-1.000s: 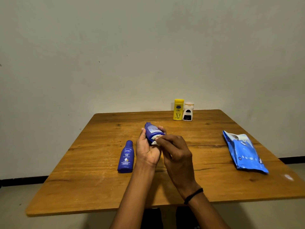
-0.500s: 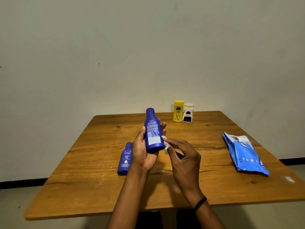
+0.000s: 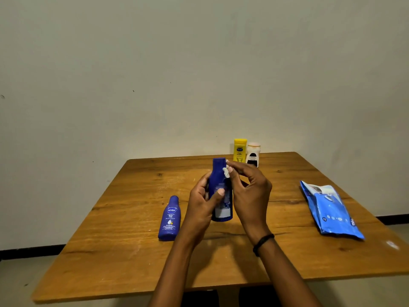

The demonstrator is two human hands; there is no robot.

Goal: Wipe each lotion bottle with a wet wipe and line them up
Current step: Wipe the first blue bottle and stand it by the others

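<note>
Now, blue bottle [image 3: 218, 173] between left fingers [image 3: 203, 180].

Wooden table [image 3: 132, 251] before plain pale wall [image 3: 155, 74], dark baseboard [image 3: 31, 251].

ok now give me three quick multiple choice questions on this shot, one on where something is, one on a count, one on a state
1. Where does the wipe pack lie? A) on the right side of the table B) at its far edge C) on the floor
2. How many bottles stand at the table's far edge? A) one B) two C) four
3. The left hand is: A) flat on the table B) gripping a blue bottle C) hanging idle

1 A: the pack lies right of both hands.
2 B: a yellow bottle and a white bottle stand side by side there.
3 B: its fingers and thumb curl round the bottle, while the right hand pinches a wet wipe against its upper part.
</note>
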